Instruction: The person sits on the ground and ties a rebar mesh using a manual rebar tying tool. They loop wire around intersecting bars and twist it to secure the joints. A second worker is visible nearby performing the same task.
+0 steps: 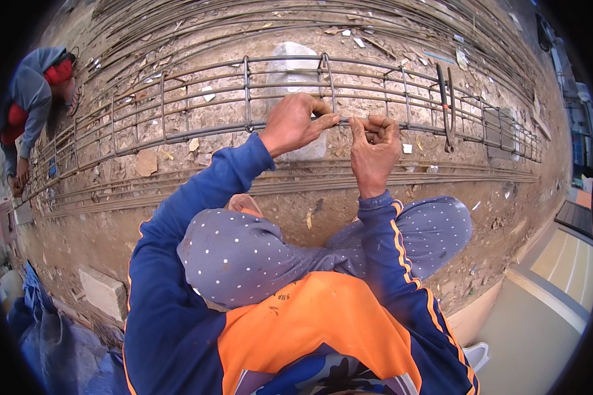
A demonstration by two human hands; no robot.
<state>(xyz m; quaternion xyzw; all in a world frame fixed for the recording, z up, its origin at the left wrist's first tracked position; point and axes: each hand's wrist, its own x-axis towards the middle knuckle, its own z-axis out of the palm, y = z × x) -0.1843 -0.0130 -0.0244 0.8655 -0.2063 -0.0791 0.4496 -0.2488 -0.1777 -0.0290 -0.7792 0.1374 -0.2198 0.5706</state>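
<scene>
A long rebar cage [247, 86] of thin steel bars and square stirrups lies across the ground before me. My left hand [299, 121] reaches over its near side, thumb and fingers pinched at the near steel bar [202, 132]. Just to the right, my right hand [374, 148] has its thumb and forefinger closed at that same bar, the other fingers curled. A short stretch of bar shows between my fingertips; whether they also hold a thin wire cannot be made out. Steel-fixer's pincers [446, 106] with dark handles hang over the cage's near side, right of my right hand.
Loose rebar [286, 186] lies between the cage and my legs, with more long bars [217, 37] beyond. A pale block [292, 54] sits beneath the cage. At far left another person [34, 94] bends at the cage's end. A slab [103, 291] and blue sheeting [64, 350] lie lower left.
</scene>
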